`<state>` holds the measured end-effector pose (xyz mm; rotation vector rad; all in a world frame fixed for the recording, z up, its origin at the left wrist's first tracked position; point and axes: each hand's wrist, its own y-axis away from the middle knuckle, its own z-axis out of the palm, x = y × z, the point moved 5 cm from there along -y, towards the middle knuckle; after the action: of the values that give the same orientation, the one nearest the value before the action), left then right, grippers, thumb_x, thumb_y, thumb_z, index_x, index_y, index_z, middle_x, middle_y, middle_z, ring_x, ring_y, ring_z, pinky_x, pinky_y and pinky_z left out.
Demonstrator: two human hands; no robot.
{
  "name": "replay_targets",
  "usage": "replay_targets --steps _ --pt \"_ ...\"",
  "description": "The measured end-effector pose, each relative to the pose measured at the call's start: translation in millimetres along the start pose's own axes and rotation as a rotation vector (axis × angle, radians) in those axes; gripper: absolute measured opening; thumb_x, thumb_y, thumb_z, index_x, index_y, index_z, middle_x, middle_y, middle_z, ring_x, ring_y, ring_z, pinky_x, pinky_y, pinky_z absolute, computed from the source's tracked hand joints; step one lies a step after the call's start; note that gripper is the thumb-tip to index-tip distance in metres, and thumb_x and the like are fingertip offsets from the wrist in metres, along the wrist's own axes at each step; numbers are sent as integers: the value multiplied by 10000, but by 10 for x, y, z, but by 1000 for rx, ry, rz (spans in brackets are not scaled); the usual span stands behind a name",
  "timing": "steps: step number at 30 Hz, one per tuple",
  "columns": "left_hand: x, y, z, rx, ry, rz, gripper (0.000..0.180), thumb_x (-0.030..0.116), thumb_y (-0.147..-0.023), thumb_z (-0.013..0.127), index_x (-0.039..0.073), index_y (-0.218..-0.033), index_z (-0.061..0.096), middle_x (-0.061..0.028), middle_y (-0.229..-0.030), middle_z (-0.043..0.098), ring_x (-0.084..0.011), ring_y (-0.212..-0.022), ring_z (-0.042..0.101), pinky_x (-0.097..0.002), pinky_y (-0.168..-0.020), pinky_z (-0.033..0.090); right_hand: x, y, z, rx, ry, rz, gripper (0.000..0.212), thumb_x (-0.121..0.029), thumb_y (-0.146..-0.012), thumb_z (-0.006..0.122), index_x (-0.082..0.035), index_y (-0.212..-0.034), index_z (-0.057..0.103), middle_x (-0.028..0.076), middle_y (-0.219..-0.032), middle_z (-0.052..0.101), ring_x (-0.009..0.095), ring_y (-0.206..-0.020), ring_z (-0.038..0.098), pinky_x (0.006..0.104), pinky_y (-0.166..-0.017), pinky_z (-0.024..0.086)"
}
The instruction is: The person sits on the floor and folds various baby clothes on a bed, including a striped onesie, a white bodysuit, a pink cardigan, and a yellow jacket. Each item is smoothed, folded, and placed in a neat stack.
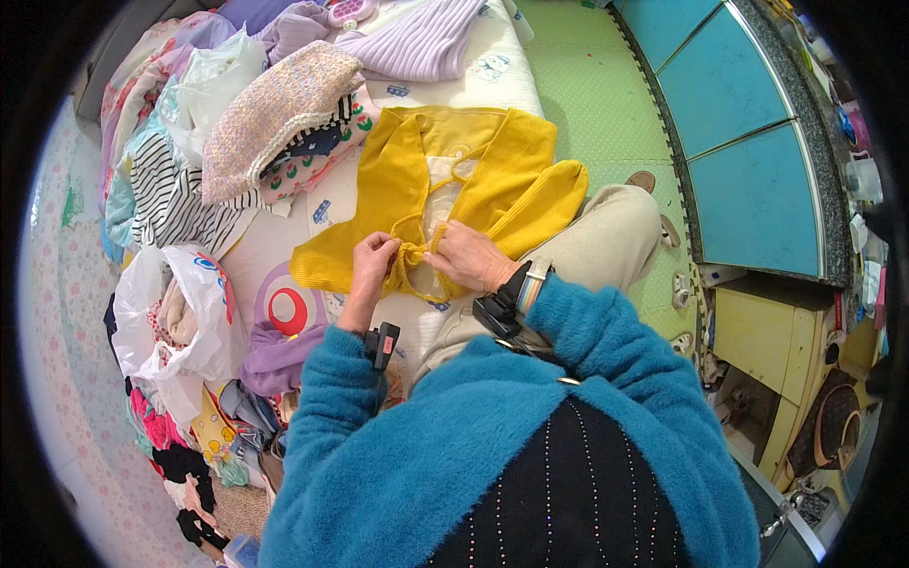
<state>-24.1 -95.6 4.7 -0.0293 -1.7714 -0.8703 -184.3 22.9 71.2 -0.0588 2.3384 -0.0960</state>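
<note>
A mustard-yellow ribbed cardigan [516, 151] lies spread in front of me on the white bedding, its sleeve reaching over my knee. Thin yellow ties [413, 250] are looped together at its lower front. My left hand [372, 257] pinches the loop from the left side. From the right, my right hand [466, 257] has its fingers closed on the tie's other side, close to the knot. The right fingertips are partly hidden by the back of that hand. Both wrists carry dark strapped devices.
Folded clothes, including a pink knitted piece [270, 123] and a striped top [175, 194], are heaped at the left. A white plastic bag [180, 317] with clothing stands nearer me. Lilac ribbed knitwear [412, 43] lies at the far edge. Blue cabinets [748, 85] line the right beyond green floor mats [606, 104].
</note>
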Motion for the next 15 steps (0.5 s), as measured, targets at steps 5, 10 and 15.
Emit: replay_targets --steps 5,10,15 --pt "90 128 48 -165 -50 69 88 150 -929 641 73 -888 624 62 -755 560 -27 -659 501 -182 -594 395 123 -17 90 -4 -103 95 412 -369 -941 567 26 -904 679 209 -909 638 347 -948 597 419 -848 492" --pt "262 268 84 -243 -67 147 155 200 -936 655 49 -937 623 53 -803 581 -26 -702 512 -188 -634 404 97 -2 187 -198 -183 52 412 -392 -932 560 1 -960 678 198 -980 651 366 -959 615 418 -851 498" --pt "250 312 30 -245 -97 87 162 189 -958 610 32 -989 631 44 -919 598 -36 -827 523 -205 -702 425 172 -10 -170 130 -403 74 249 -235 -903 609 -28 -1041 611 200 -1038 647 358 -980 627 401 -858 495"
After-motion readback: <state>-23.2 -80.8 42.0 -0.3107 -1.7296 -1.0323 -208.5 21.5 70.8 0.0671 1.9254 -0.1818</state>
